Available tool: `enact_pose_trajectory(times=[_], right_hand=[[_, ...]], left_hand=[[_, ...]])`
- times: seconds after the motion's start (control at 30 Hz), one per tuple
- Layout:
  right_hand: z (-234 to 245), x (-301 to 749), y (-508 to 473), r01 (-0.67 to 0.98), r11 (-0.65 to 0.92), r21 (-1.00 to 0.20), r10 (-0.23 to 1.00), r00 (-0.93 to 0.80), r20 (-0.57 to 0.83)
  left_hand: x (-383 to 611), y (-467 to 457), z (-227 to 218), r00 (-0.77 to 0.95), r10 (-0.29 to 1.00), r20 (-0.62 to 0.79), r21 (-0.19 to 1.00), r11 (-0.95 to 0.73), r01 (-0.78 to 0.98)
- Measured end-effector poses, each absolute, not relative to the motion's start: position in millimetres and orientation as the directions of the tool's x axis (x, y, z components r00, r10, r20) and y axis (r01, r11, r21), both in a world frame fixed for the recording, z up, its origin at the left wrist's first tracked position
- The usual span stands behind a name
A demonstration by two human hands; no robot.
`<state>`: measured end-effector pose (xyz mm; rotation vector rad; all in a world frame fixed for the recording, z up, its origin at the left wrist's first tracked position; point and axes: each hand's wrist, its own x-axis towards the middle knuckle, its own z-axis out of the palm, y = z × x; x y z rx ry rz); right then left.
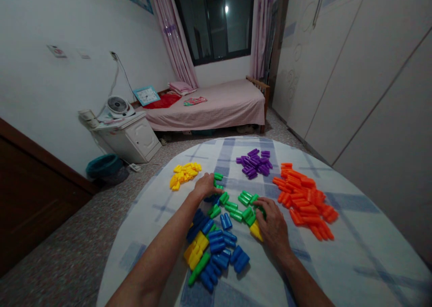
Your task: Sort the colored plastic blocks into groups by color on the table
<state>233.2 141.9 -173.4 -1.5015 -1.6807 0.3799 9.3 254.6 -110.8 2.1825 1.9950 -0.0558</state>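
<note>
Bullet-shaped plastic building blocks lie in colour groups on a round table. My left hand [204, 186] reaches in at the left of the loose green blocks [231, 208], thumb and forefinger spread beside a few of them; its other fingers are partly hidden. My right hand [272, 223] curls over the right end of the green group, with a green block partly showing between thumb and fingers. Close to the right thumb lies a yellow block [256, 230]. Nearer to me is a mixed heap of blue blocks [218, 241] with some yellow blocks [196, 250] and a long green piece [199, 269].
Yellow blocks [184, 175] are piled at the left, purple blocks [254, 164] at the far middle, orange blocks [305, 201] at the right. A checked cloth [357, 244] covers the table. Beyond stand a bed [229, 102], a white cabinet [131, 138] and a wardrobe [337, 73].
</note>
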Motion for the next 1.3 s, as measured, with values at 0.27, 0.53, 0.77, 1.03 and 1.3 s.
enact_pose_trajectory(times=[0.27, 0.53, 0.77, 1.03, 1.3], right_hand=[[-174, 233, 143, 0.671, 0.248, -0.699, 0.921, 0.061, 0.385], [-174, 233, 142, 0.673, 0.231, -0.703, 0.928, 0.066, 0.368], [-177, 234, 144, 0.675, 0.225, -0.703, 0.927, 0.074, 0.368], [-182, 235, 145, 0.68, 0.222, -0.699, 0.924, 0.082, 0.373], [-183, 236, 144, 0.676, 0.225, -0.702, 0.918, 0.094, 0.385]], left_hand=[[7, 256, -116, 0.125, 0.972, -0.198, 0.084, -0.111, 0.99], [8, 280, -107, 0.193, 0.941, -0.277, 0.102, -0.171, 0.98], [18, 298, -115, 0.128, 0.974, -0.188, 0.126, -0.105, 0.986], [26, 332, -129, -0.057, 0.998, -0.006, 0.254, 0.057, 0.966], [7, 342, -130, 0.004, 0.993, 0.119, 0.416, -0.053, 0.908]])
